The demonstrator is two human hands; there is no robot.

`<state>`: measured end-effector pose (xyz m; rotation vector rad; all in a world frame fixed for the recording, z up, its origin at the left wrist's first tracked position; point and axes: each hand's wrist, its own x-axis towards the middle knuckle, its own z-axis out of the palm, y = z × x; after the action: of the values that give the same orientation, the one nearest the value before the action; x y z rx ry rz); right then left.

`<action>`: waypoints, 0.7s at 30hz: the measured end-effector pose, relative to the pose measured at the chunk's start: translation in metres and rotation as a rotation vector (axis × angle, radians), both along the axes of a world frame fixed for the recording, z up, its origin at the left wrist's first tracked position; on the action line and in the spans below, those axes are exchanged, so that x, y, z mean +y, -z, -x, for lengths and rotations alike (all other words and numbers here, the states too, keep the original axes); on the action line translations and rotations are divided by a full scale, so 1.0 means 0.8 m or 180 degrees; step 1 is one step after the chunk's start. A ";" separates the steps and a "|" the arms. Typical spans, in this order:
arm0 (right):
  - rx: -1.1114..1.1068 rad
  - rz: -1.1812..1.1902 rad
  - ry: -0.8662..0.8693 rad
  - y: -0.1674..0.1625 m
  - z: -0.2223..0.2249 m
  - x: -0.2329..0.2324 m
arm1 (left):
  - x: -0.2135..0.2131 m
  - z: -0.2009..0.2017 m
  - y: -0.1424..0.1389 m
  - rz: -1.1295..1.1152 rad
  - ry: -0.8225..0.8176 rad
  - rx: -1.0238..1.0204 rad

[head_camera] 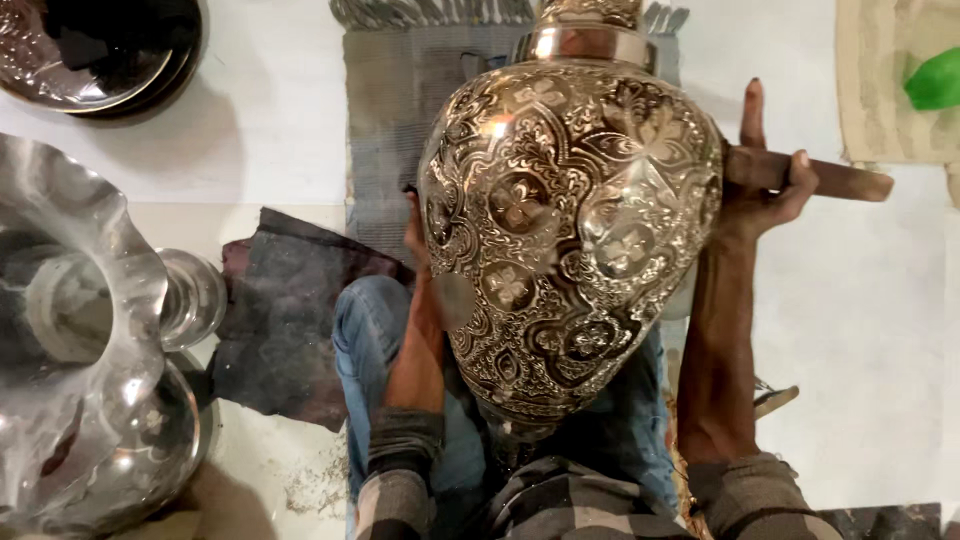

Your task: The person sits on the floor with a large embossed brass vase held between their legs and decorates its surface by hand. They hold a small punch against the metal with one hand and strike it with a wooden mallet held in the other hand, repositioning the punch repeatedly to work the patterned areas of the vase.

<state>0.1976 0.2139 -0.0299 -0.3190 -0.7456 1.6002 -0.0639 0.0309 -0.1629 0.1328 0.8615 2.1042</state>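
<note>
A large engraved metal vase (570, 230) with floral patterns lies across my lap, its neck pointing away from me. My left hand (418, 260) is pressed against its left side, mostly hidden behind the body. My right hand (765, 185) reaches around the right side and grips a brown wooden handle (835, 180) that sticks out to the right; the tool's working end is hidden behind the vase. My jeans-clad legs (375, 330) and checked shirt sleeves show below.
A shiny fluted metal vessel (90, 330) stands at the left. A dark round metal dish (95, 50) sits at top left. A grey woven mat (390, 110) and dark cloth (285, 310) lie on the white floor. A green object (935, 80) rests on beige cloth at top right.
</note>
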 end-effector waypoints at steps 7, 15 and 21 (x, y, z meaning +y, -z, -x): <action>0.0070 -0.0140 -0.0271 0.016 -0.008 0.010 | 0.002 -0.008 0.015 0.0103 0.0131 -0.0308; 0.0387 -0.0455 -0.0469 0.027 -0.012 0.005 | 0.014 0.009 0.019 -0.0326 -0.0071 -0.0303; -0.0033 -0.0828 0.0420 0.042 -0.004 -0.003 | -0.015 0.023 0.011 -0.2446 0.0549 -0.0578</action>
<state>0.2009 0.2113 -0.0631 -0.1830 -0.9112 1.3603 -0.0822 0.0189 -0.1714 0.3925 -0.0962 2.1343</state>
